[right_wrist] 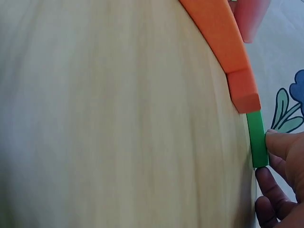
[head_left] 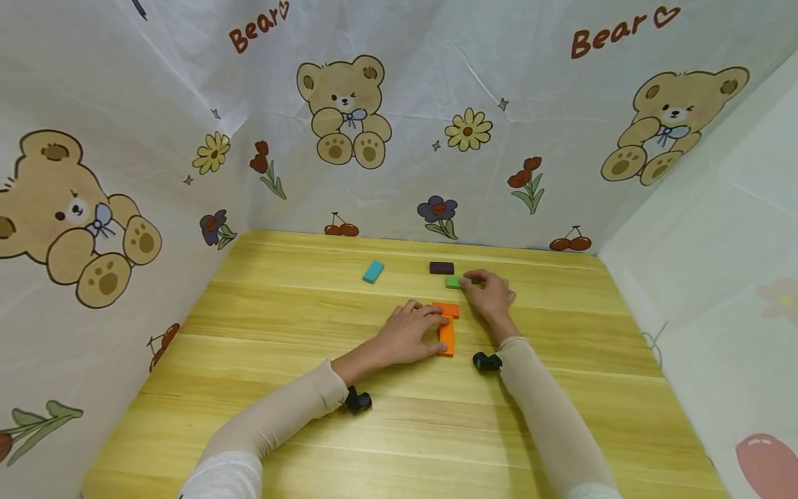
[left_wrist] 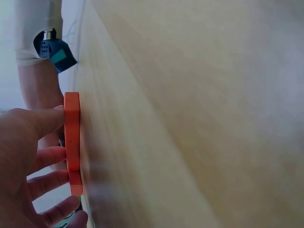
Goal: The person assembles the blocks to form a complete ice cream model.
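Two orange blocks form a T on the table: one block (head_left: 446,337) points toward the person, the other (head_left: 445,310) lies crosswise at its far end. My left hand (head_left: 408,335) rests over them from the left, thumb and fingers touching the orange block (left_wrist: 72,133). Farther back, my right hand (head_left: 490,296) pinches the right end of a green block (head_left: 454,282). In the right wrist view the thumb and a finger of my hand (right_wrist: 287,178) are at the end of the green block (right_wrist: 257,138).
A dark block (head_left: 442,267) lies just behind the green one. To its left is a blue block (head_left: 373,272). Patterned cloth (head_left: 411,90) hangs behind and beside the wooden table (head_left: 262,298). Small black wrist devices (head_left: 486,362) hang near both sleeves.
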The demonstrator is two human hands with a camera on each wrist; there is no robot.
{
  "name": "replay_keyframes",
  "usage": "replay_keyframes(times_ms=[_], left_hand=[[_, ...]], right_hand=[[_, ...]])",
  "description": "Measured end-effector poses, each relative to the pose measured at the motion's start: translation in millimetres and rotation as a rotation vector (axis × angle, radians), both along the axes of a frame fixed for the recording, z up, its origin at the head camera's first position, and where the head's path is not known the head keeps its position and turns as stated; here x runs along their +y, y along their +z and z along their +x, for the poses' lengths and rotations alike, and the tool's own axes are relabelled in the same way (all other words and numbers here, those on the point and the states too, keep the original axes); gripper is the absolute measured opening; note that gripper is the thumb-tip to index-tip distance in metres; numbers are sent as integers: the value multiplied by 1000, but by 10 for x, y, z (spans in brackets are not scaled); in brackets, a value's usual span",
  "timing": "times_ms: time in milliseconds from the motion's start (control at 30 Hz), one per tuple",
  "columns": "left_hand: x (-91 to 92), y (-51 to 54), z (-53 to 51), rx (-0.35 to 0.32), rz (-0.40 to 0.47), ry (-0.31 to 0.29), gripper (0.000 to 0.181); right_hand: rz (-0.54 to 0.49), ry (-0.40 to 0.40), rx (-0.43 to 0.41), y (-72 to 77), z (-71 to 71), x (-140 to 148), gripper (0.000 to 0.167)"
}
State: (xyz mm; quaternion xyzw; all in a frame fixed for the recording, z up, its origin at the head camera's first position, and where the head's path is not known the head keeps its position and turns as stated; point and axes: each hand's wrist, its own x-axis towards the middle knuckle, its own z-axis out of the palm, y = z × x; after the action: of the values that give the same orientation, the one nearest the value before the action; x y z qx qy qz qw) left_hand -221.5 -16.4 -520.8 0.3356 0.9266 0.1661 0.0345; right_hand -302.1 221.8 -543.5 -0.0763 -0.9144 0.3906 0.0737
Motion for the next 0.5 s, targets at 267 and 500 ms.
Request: replay_keyframes(times_ms=[267, 500], left_hand=[[-5, -9, -9, 6, 2, -1, 58], [-8, -5, -13, 14, 2, -4, 58]], right_hand=[[22, 28, 14, -3, -24, -98, 34], [19, 63, 19, 29, -13, -201, 36]])
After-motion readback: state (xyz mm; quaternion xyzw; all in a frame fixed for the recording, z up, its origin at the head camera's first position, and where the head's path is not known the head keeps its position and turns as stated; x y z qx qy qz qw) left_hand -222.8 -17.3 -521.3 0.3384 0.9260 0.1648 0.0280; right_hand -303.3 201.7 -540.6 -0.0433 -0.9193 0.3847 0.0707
